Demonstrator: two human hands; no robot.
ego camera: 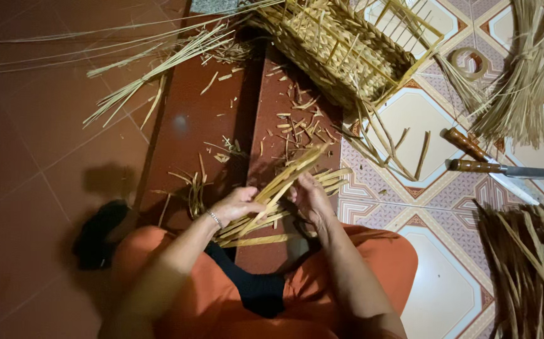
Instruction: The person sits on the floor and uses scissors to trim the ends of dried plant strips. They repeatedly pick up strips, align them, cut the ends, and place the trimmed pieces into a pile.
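From the head view I look straight down at my lap. My left hand (237, 204) and right hand (310, 198) meet over a bundle of strips (281, 191), flat pale slats fanned out between them just above my knees. I judge the bundle sits this close and low so both hands can work it without reaching.

The left fingers curl round the near ends of the strips, closed enough to pinch them together; the thumb lies on top. The right fingers are bent round the strips from the far side, partly closed, pressing against them rather than fully clamped. How tight that hold is I cannot tell, since the strips hide the fingertips.

Ahead, a half-woven basket (341, 53) lies tipped on its side where the red step meets the tiled floor (441, 295), its loose stakes sticking out. Short offcuts (297, 122) lie scattered on the step between it and my hands. To my right, two knives (492, 168) lie on the tiles within reach, apparently kept handy, with a tape roll (471, 63) beyond them and a sheaf of reeds (523, 94) farther right.
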